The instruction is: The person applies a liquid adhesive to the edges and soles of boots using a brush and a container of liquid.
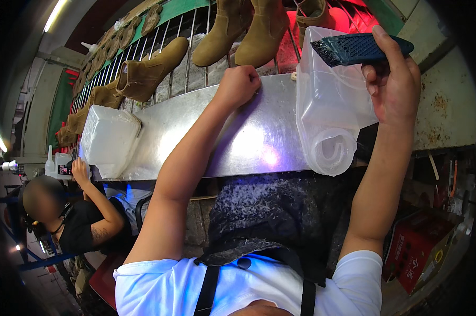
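My right hand [399,89] is wrapped round the dark teal handle of a flat brush [362,48], thumb along its near face, the dark bristles pointing left. The brush is raised at the upper right, in front of a translucent plastic container [327,95] that sits at the right of the steel tabletop [283,113]. My left hand [239,85] is curled into a loose fist by the table's far edge, just below the toe of a tan ankle boot [259,39]; I can't tell whether anything is tucked inside it. More tan boots rest along the metal-bar rack [171,87] behind. A second translucent container [109,137] stands to my left, near a co-worker's hand [80,171]. Pale shreds cling to my dark apron [264,210].
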`<action>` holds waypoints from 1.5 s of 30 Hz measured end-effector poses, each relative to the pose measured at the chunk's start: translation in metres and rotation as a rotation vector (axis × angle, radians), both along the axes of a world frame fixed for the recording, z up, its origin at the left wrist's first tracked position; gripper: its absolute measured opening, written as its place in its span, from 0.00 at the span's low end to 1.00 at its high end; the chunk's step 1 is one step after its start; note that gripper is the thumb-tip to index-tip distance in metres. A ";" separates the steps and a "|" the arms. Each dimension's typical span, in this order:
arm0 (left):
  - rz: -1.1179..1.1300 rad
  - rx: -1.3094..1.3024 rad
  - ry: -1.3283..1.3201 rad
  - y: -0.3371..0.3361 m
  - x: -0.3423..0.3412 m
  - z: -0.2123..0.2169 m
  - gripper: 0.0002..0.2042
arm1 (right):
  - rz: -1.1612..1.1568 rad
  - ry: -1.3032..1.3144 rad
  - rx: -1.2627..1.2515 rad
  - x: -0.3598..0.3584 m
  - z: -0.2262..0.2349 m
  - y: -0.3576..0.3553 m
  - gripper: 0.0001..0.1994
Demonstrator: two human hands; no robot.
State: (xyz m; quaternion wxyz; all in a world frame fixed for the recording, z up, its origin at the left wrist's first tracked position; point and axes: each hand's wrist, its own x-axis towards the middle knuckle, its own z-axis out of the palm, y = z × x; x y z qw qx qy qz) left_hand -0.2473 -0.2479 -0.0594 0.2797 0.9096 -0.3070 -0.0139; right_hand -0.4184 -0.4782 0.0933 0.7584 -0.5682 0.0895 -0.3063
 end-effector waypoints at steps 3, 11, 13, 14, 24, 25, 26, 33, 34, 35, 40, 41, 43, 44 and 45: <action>0.016 -0.021 -0.110 -0.002 -0.002 -0.006 0.10 | 0.002 -0.004 0.009 0.000 0.000 -0.001 0.11; -0.042 0.053 0.031 -0.002 0.008 0.005 0.10 | -0.032 0.017 -0.001 0.002 -0.005 -0.006 0.11; -0.040 0.047 -0.048 -0.002 0.009 -0.001 0.10 | -0.031 0.019 0.003 0.002 -0.002 -0.005 0.11; -0.034 0.032 -0.080 -0.002 0.009 -0.006 0.09 | -0.030 0.022 0.005 0.001 0.000 -0.002 0.11; 0.076 -0.231 0.092 0.008 -0.015 -0.007 0.08 | -0.006 0.018 -0.006 0.003 -0.006 -0.009 0.11; 0.038 -0.182 -0.064 0.007 -0.017 -0.007 0.08 | -0.002 0.010 -0.012 0.002 -0.007 -0.009 0.11; 0.012 -0.181 -0.111 0.005 -0.016 -0.009 0.07 | 0.001 0.002 -0.017 0.002 -0.007 -0.009 0.11; 0.147 0.094 -0.226 -0.015 -0.027 -0.013 0.08 | 0.015 -0.006 -0.020 0.003 -0.009 -0.011 0.11; 0.189 0.157 -0.229 -0.016 -0.028 -0.013 0.09 | 0.013 -0.012 -0.019 0.003 -0.009 -0.011 0.11; 0.188 0.168 -0.218 -0.016 -0.029 -0.013 0.09 | 0.012 -0.019 -0.018 0.003 -0.009 -0.010 0.11; 0.152 0.099 -0.176 -0.012 -0.026 -0.013 0.11 | -0.001 -0.026 -0.025 0.002 -0.008 -0.007 0.11; 0.134 0.082 -0.171 -0.010 -0.023 -0.013 0.11 | -0.002 -0.031 -0.022 0.002 -0.007 -0.006 0.11; 0.100 0.051 -0.161 -0.004 -0.016 -0.012 0.12 | -0.047 -0.005 -0.019 0.002 -0.003 -0.002 0.12; 0.121 0.033 -0.100 -0.002 -0.015 -0.011 0.12 | -0.093 0.025 -0.019 0.001 -0.001 0.001 0.12; 0.141 0.015 -0.039 -0.002 -0.015 -0.007 0.12 | -0.139 0.057 -0.021 0.001 0.000 0.002 0.13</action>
